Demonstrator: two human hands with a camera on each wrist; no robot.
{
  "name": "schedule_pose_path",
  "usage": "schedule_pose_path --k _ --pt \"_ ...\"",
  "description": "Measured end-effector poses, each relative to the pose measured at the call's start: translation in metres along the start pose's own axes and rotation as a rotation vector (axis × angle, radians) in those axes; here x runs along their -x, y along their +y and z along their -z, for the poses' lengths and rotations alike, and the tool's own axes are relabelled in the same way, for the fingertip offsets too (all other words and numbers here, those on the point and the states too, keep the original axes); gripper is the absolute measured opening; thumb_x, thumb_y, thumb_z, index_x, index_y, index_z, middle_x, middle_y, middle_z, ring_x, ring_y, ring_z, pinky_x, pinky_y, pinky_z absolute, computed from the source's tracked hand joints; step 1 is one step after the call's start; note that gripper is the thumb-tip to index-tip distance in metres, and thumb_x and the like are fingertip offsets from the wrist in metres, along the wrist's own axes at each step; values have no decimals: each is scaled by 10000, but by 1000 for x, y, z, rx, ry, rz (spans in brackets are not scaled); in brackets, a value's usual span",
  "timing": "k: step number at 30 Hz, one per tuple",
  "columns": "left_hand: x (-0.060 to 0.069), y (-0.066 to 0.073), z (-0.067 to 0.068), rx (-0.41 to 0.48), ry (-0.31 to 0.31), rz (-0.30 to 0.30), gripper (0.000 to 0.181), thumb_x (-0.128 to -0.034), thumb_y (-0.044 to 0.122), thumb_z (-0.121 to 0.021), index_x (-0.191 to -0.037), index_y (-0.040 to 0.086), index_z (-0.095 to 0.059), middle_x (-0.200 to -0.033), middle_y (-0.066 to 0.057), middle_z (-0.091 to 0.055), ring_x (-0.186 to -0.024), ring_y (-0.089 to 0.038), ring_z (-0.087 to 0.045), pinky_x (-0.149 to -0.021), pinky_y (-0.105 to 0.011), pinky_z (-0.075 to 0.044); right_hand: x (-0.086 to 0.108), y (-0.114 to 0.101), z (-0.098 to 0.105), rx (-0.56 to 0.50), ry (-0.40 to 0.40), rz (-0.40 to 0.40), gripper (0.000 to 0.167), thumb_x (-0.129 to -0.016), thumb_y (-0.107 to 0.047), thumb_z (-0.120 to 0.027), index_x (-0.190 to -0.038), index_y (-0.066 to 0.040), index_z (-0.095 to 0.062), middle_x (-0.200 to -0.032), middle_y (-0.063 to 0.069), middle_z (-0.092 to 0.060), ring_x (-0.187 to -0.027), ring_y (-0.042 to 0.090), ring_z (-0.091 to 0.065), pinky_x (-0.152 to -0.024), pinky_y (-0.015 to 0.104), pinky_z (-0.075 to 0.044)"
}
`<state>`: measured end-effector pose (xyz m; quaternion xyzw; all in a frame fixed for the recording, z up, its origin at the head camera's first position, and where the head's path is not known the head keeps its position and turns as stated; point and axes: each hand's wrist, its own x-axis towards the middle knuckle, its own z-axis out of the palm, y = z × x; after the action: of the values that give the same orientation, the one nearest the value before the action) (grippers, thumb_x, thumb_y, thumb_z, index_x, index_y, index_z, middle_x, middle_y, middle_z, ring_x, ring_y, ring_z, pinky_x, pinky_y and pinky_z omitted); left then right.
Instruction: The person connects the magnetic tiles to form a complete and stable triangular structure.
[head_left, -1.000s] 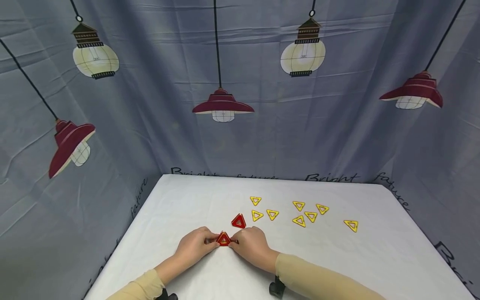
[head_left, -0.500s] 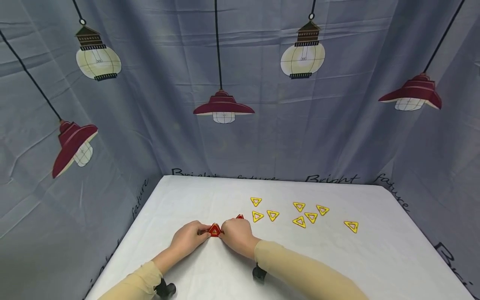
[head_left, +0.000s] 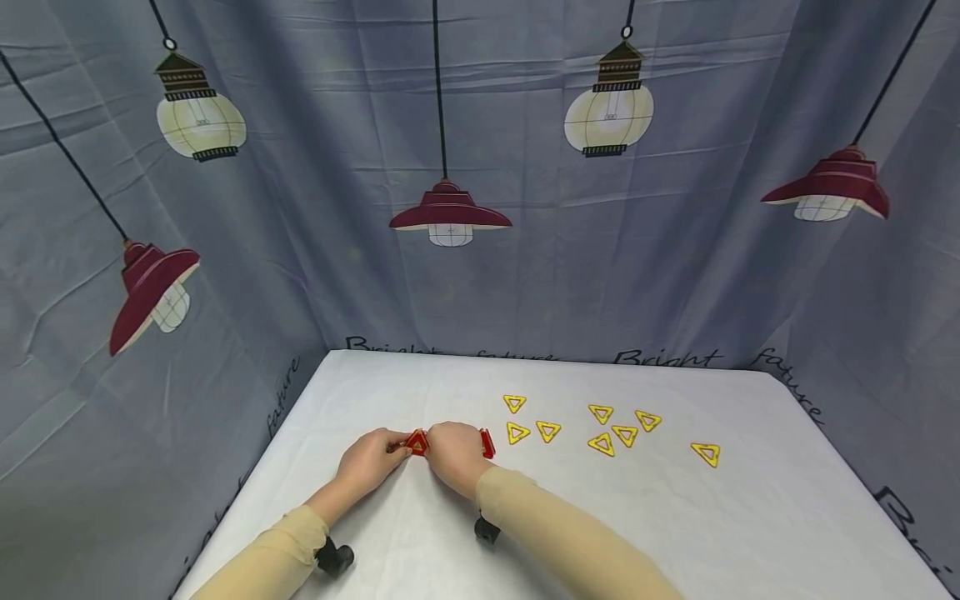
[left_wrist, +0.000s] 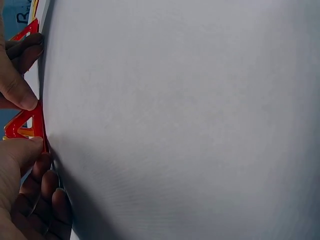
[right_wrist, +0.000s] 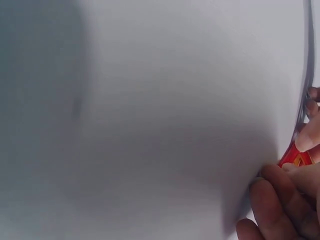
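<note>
Both hands hold a small red triangular piece [head_left: 417, 442], with yellow-orange showing inside its frame. My left hand [head_left: 365, 461] pinches its left corner, and my right hand [head_left: 454, 454] pinches the opposite corner. In the left wrist view, the red triangle [left_wrist: 36, 120] stands between the two thumbs. Fingers hide much of the same red piece [right_wrist: 298, 156] in the right wrist view. Just right of the right hand is another red triangular piece [head_left: 487, 444], partly hidden by that hand.
Several yellow triangle frames lie farther back on the white table [head_left: 405, 375], including one yellow triangle [head_left: 514, 403] at the back and another yellow triangle [head_left: 706, 453] alone on the right. A grey curtain [head_left: 480, 292] printed with lamps surrounds the table.
Both hands have slid the held red piece away from the person and to the left. The right hand now covers part of the other red piece, which was fully visible earlier.
</note>
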<state>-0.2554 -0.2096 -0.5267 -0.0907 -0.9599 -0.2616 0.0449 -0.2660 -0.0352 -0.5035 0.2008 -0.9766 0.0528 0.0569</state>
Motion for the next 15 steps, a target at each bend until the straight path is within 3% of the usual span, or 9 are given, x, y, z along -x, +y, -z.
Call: schedule_pose_path --k 7,15 --pt "-2 -2 0 -1 14 3 272 -915 193 -780 -1173 107 -782 -830 52 -626 -687 -111 -491 -613 -325 -419 -4 0 3 -41 -44 -14 148 -900 -287 -786 -849 -150 -765 -694 -45 -650 -573 118 -528 -570 330 -490" --pt "0 -2 1 18 26 18 396 -934 233 -752 -1295 75 -714 -830 64 -600 -713 -107 -499 -639 -322 -428 6 4 13 -140 -104 -11 255 -933 -291 -741 -728 -147 -692 -611 -55 -552 -532 126 -463 -515 303 -416"
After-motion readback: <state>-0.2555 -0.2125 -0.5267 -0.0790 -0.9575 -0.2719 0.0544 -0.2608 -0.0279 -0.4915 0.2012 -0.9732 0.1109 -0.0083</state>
